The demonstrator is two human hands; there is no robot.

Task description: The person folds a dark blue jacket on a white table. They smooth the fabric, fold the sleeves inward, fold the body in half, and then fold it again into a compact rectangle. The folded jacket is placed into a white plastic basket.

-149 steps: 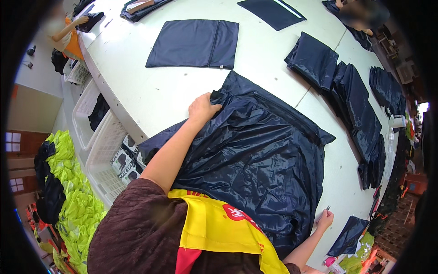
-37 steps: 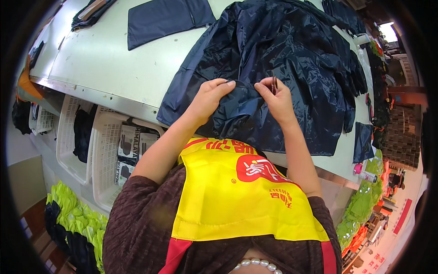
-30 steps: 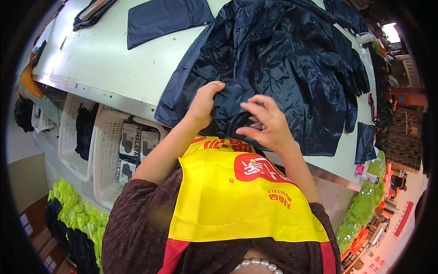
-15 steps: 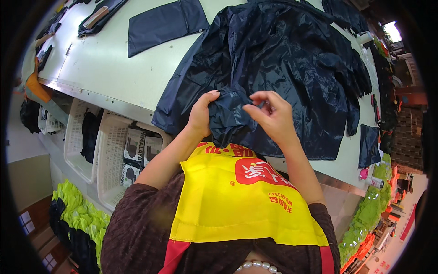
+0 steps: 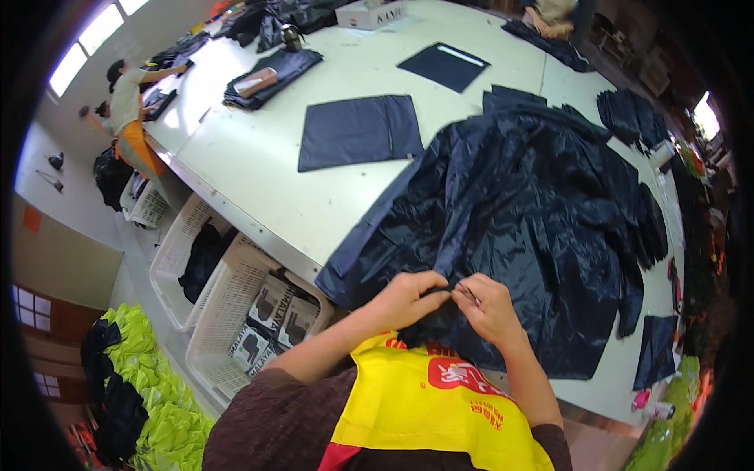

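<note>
- L hand [image 5: 408, 301] curled, thumb & forefinger pinched on a gathered bit of dark jacket [image 5: 542, 212].
- R hand [image 5: 491, 310] just beside it, fingers bent, thumb & fingertip on same bit; a thin tool [image 5: 469, 295] seems tucked in the grip, too small to tell for sure.
- Jacket lies on white table [image 5: 259, 180], bulk beyond hands & to the right; long axis appears to run from near edge to far side, leaning right. R hand nearer the bulk, L nearer its left edge.
- Flat dark pouch [image 5: 349, 133] beyond, upper L, close to jacket.
</note>
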